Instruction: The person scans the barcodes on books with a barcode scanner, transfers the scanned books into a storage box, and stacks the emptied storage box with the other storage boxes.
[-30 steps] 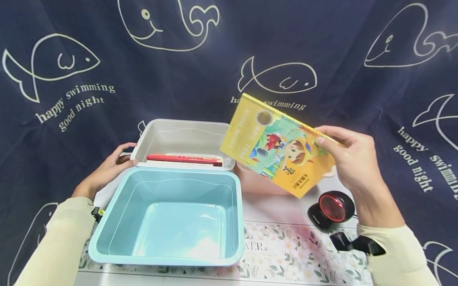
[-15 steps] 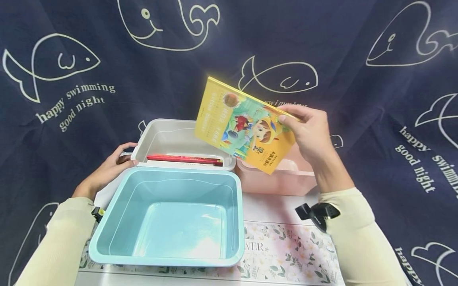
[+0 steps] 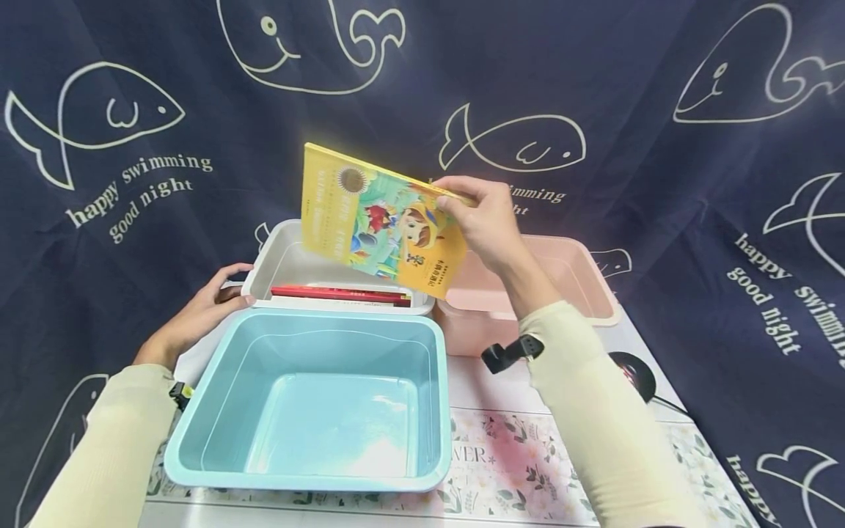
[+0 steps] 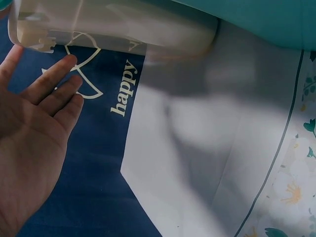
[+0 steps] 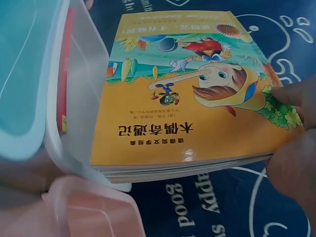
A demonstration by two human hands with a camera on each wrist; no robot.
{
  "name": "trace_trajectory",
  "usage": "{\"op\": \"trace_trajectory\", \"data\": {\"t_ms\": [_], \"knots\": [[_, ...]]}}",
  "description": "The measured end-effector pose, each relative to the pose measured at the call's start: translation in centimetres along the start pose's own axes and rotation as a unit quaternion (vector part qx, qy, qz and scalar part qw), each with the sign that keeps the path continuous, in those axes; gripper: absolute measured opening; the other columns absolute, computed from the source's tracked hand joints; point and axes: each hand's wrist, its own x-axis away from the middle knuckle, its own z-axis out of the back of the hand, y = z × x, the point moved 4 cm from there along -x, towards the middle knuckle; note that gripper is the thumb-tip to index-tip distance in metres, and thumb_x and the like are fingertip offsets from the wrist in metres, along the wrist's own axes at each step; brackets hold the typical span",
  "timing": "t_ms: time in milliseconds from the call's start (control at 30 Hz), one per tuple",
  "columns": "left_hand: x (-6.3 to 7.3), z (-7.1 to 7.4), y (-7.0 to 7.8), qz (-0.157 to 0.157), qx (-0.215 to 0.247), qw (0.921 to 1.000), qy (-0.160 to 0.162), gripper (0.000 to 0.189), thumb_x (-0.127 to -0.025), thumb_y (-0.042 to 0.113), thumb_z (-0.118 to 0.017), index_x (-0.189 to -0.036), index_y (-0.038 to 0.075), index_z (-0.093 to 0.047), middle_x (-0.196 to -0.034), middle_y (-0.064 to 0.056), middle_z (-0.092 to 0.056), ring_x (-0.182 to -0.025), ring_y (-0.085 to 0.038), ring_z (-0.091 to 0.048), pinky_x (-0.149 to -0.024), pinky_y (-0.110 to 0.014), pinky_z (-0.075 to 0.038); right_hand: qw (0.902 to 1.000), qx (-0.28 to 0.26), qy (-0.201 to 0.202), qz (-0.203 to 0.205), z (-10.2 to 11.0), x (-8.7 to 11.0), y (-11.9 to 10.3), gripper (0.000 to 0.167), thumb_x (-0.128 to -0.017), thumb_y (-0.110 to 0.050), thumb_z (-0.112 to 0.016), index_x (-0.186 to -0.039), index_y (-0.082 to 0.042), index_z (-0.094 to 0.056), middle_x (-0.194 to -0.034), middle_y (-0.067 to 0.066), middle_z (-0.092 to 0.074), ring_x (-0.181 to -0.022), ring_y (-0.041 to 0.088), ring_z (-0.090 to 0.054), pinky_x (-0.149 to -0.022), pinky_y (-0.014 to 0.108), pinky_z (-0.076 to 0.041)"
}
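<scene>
My right hand (image 3: 485,220) pinches a yellow children's book (image 3: 386,220) by its spine edge, thumb on the front cover. The book hangs tilted over the grey-white bin (image 3: 284,257), overlapping its right part in the head view. In the right wrist view, the cover (image 5: 197,113) shows a long-nosed boy in a yellow hat, upside down. Inside that bin, a red book (image 3: 339,295) stands on edge against the front wall. My left hand (image 3: 205,308) touches the bin's left end with fingertips at the rim; its other fingers (image 4: 59,94) stretch out beside the wall.
A light blue bin (image 3: 439,411) stands in front of the grey-white one. To the right is a pink bin (image 3: 587,286), partly behind my right arm. A round black device (image 3: 634,374) with a cable sits near the table's right edge. A dark blue whale-print cloth (image 3: 396,125) hangs behind.
My right hand has carried the yellow book leftward from the right side, past the pink bin, to above the grey-white bin. The left hand has stayed at the bin's end.
</scene>
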Motion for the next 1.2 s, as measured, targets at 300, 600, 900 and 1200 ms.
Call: {"op": "trace_trajectory", "data": {"t_ms": [300,600,900,1200], "knots": [[0.0,-0.1,0.2,0.002,0.007,1.0,-0.004,0.077,-0.103,0.053,-0.055,-0.164,0.042,-0.008,-0.164,-0.023,-0.036,-0.142,-0.051,-0.045,-0.105,-0.074,-0.044,0.9993,0.015,-0.024,0.024,-3.0,-1.7,1.2,0.023,-0.094,0.0,-0.069,-0.115,-0.003,-0.077,-0.107,0.016,-0.078,-0.084,0.014,-0.071,-0.076,0.026,-0.059],[0.4,0.0,0.5,-0.007,0.011,0.9999,-0.003,0.078,-0.103,0.053,-0.055,-0.164,0.04,-0.008,-0.164,-0.023,-0.037,-0.142,-0.051,-0.046,-0.106,-0.074,-0.043,0.9989,0.013,-0.045,0.009,-4.6,-2.7,3.0,0.022,-0.096,-0.002,-0.069,-0.117,-0.003,-0.076,-0.112,0.017,-0.076,-0.09,0.016,-0.071,-0.081,0.026,-0.058],[0.1,0.0,0.2,-0.001,0.007,1.0,-0.002,0.078,-0.103,0.053,-0.055,-0.164,0.04,-0.008,-0.163,-0.023,-0.037,-0.143,-0.05,-0.044,-0.108,-0.075,-0.041,0.9973,0.012,-0.066,-0.029,-5.5,-2.4,5.1,0.019,-0.097,-0.004,-0.068,-0.115,-0.006,-0.077,-0.112,0.015,-0.077,-0.092,0.017,-0.072,-0.086,0.03,-0.059],[-0.1,0.1,0.1,0.002,0.006,1.0,-0.004,0.077,-0.104,0.051,-0.055,-0.164,0.038,-0.008,-0.163,-0.024,-0.037,-0.144,-0.05,-0.044,-0.107,-0.073,-0.043,0.9891,0.03,-0.126,-0.07,-7.0,-1.5,6.9,0.02,-0.096,-0.006,-0.071,-0.114,-0.011,-0.078,-0.112,0.01,-0.078,-0.095,0.019,-0.072,-0.086,0.03,-0.057]]}}
